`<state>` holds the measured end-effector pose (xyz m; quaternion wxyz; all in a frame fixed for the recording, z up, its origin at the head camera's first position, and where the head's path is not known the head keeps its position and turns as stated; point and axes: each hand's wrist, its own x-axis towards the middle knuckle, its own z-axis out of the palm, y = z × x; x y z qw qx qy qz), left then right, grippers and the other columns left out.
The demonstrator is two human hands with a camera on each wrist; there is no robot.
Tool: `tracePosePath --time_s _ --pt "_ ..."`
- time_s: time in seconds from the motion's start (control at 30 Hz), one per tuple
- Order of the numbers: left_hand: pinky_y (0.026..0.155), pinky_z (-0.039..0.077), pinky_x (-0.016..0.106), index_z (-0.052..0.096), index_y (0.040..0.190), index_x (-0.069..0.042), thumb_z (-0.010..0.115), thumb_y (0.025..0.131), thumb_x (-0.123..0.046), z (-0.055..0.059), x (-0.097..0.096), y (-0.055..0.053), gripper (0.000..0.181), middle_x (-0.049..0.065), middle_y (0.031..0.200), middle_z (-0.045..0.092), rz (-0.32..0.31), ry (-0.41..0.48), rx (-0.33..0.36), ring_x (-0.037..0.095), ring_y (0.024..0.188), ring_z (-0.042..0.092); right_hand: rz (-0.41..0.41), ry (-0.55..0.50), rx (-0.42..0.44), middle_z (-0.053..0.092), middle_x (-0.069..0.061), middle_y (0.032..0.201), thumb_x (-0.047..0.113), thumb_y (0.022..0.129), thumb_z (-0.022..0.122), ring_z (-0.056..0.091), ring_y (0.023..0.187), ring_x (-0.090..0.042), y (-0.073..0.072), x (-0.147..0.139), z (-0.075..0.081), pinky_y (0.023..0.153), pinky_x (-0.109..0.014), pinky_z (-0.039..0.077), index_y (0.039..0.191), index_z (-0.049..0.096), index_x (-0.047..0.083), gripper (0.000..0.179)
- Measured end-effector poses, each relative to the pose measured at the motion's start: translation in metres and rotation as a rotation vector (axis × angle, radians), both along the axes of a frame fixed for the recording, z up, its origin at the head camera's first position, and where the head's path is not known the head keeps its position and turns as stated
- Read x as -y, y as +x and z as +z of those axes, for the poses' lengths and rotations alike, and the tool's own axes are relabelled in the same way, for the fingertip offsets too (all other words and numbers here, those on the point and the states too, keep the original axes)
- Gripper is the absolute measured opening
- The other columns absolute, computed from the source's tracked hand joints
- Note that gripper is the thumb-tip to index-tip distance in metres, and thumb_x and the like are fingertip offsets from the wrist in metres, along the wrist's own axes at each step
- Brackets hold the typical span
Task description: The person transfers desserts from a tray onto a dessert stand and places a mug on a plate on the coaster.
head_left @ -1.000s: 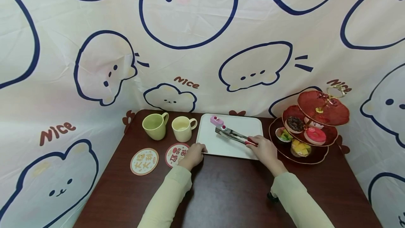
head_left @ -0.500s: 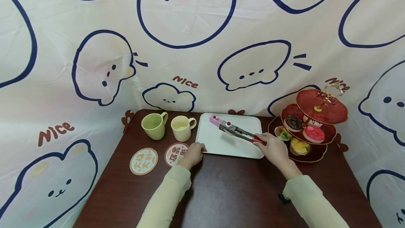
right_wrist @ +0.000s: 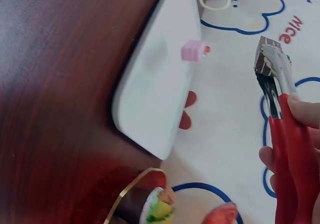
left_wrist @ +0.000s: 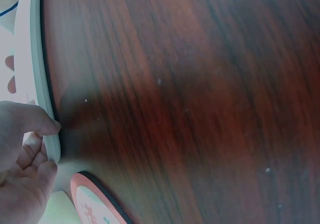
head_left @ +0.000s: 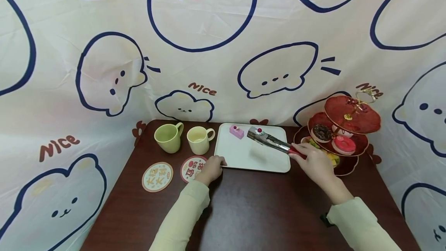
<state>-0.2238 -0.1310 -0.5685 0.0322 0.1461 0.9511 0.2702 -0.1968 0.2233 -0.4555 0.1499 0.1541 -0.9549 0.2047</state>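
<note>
Near its left front corner, the white tray [head_left: 244, 154] is pinched by my left hand [head_left: 211, 169], thumb on the rim in the left wrist view. My right hand [head_left: 315, 164] grips the red handles of metal tongs [head_left: 273, 142]. Between the tongs' tips is a small brown cake block [right_wrist: 261, 58], mostly hidden by the tips in the head view, where a red cherry shows on top. The tongs hold it above the tray. A pink cake piece [head_left: 237, 131] with a cherry sits at the tray's back left.
A green mug [head_left: 168, 138] and a cream mug [head_left: 198, 140] stand left of the tray. Two round coasters [head_left: 157, 177] lie before them, one partly behind my left hand. A red tiered stand [head_left: 352, 115] with donuts and fruit tarts stands at right.
My right hand has moved right with the tongs and brown cake, away from the pink cake piece, which is now fully visible. My left hand stays on the tray's corner.
</note>
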Motion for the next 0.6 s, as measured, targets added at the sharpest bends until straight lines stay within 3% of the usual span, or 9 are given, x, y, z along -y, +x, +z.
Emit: tracePosePath --time_s 0.13,0.23,0.43,0.6 --pt "0.085 0.056 0.045 0.074 0.094 -0.001 0.063 0.082 0.016 0.001 0.000 0.000 0.024 0.013 0.094 0.068 -0.007 -0.001 -0.013 0.033 0.094 0.066 -0.018 0.017 -0.046 0.069 -0.026 0.121 0.023 0.087 0.082 0.068 0.100 -0.046 0.007 -0.007 0.013 0.070 -0.056 0.056 0.125 0.073 0.003 0.044" --pt "0.085 0.057 0.045 0.074 0.093 -0.001 0.062 0.081 0.016 0.000 0.001 -0.001 0.025 0.013 0.093 0.068 -0.006 0.004 -0.023 0.033 0.094 0.067 -0.025 0.024 -0.068 0.068 -0.027 0.122 0.022 0.085 0.084 0.067 0.100 -0.048 0.010 -0.013 0.024 0.067 -0.056 0.056 0.125 0.072 0.002 0.046" --pt "0.085 0.057 0.044 0.074 0.093 -0.001 0.061 0.081 0.017 -0.002 0.000 -0.002 0.025 0.013 0.093 0.069 -0.008 0.008 -0.024 0.032 0.093 0.068 -0.042 0.037 -0.086 0.068 -0.030 0.118 0.024 0.084 0.084 0.066 0.082 -0.045 0.017 -0.029 0.045 0.051 -0.044 0.049 0.126 0.071 0.001 0.049" --pt "0.084 0.057 0.044 0.074 0.093 -0.002 0.062 0.081 0.017 0.000 0.000 -0.001 0.025 0.012 0.094 0.070 -0.013 0.000 -0.026 0.032 0.093 0.068 -0.073 0.046 -0.115 0.068 -0.030 0.117 0.021 0.084 0.084 0.065 0.097 -0.049 0.023 -0.042 0.064 0.062 -0.054 0.053 0.126 0.071 0.001 0.048"
